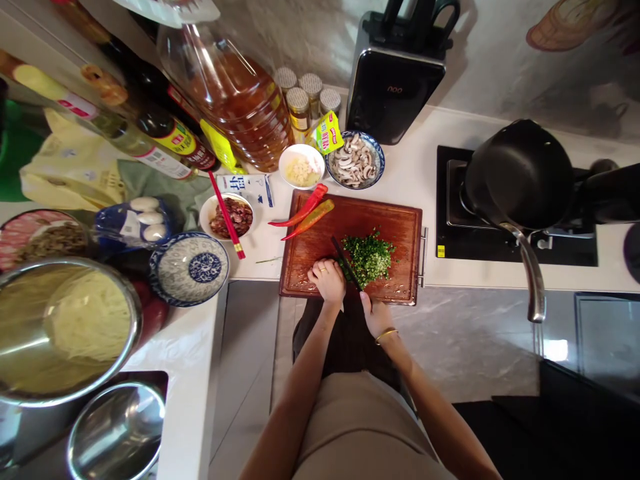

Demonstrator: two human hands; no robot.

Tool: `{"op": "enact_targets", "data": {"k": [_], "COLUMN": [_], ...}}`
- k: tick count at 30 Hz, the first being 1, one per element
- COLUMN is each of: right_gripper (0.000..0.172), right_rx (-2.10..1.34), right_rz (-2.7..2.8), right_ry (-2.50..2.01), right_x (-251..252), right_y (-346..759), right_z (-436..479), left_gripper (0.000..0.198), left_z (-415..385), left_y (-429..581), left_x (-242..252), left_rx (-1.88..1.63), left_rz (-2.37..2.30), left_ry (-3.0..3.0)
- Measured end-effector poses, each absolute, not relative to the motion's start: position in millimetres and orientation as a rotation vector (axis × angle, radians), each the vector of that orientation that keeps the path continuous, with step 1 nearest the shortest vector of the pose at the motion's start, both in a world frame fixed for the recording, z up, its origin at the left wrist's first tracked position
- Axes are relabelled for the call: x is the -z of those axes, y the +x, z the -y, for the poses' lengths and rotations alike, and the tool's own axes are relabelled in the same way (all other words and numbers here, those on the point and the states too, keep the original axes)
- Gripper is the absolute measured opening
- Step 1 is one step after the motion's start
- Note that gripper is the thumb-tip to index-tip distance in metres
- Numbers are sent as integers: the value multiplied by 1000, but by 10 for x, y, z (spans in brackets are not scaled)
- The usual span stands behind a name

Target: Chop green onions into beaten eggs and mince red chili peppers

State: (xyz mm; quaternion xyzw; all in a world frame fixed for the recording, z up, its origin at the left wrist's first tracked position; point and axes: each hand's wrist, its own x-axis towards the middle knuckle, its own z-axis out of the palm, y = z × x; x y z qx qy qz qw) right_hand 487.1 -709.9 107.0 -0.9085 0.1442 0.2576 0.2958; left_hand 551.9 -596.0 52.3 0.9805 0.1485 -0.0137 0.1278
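On the wooden cutting board [310, 233] lies a pile of finely chopped scallions [373, 257], dark green with paler bits. My right hand [376, 315] is closed round the handle of a kitchen knife [345, 261], its dark blade slanting along the left side of the pile. Curled fingers of my left hand [329, 281] press down on the board just left of the blade. They seem to grip uncut scallion, mostly hidden under the hand; a pale end shows below it. Two long chili peppers, one red [306, 207] and one orange-green [313, 219], rest at the board's upper left.
Behind the board stand bowls of minced garlic [301, 175] and sliced mushrooms [354, 163]. Left are a meat bowl [239, 220] with red chopsticks, a patterned bowl [173, 270] and a large steel pot [135, 327]. A black pan [520, 180] sits on the stove at right.
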Motion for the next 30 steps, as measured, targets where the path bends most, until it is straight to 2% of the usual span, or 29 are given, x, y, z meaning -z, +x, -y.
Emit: {"op": "enact_targets", "data": {"k": [5,11,18,24,30], "right_gripper": [61,76,66,53,53], "right_rx": [-818,-709,-636,-612,-762], "right_rz": [-410,-454,-346,-317,-333], "right_ry": [-2464,-2300,-2312,-2417,-2500], "right_x": [-955,-877,-1113,-1096,-1090], "right_y": [4986,5153,4949,4831,4901], "right_z": [7014,7041,7125,7100,7049], "left_gripper": [29,30,28,28,31], "left_z": [5972,5958,5883,5923,5949], "left_y": [5524,5506,5452,5476,5509], "left_x": [-492,-519,-539,-527,-539], "left_rx": [64,0,-117,-54,64], "left_rz": [-356,-373,-415,-463,-436], "left_ry": [2907,2839,2676,2793,2878]}}
